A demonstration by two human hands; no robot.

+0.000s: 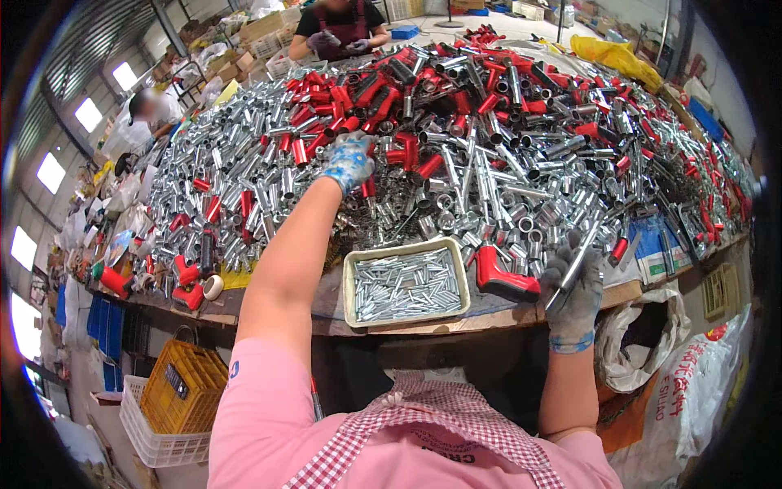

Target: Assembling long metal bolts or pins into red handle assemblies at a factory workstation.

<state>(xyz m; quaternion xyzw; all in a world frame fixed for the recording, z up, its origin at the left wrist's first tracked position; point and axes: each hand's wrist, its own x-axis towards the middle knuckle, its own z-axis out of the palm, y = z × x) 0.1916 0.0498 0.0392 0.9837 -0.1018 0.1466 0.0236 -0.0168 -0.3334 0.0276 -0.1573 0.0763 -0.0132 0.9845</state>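
My left hand (349,161), in a blue-and-white patterned glove, reaches far into the heap, next to red plastic parts (401,151) and silver metal tubes. Its fingertips blend into the parts, so I cannot tell whether it grips one. Near the table's front edge, my right hand (573,289), in a grey glove with blue at the cuff, is closed around a slim silver metal rod (575,265) held at a slant. Left of it lies a red handle (501,275) with a black end. A cream tray (350,314) of small silver pins stands between my arms.
The heap of metal tubes (533,171) covers most of the table. Below the table are a yellow crate (183,387) in a white basket (163,448) at left, and a white sack (615,363) at right. Two other people are across the table and at far left.
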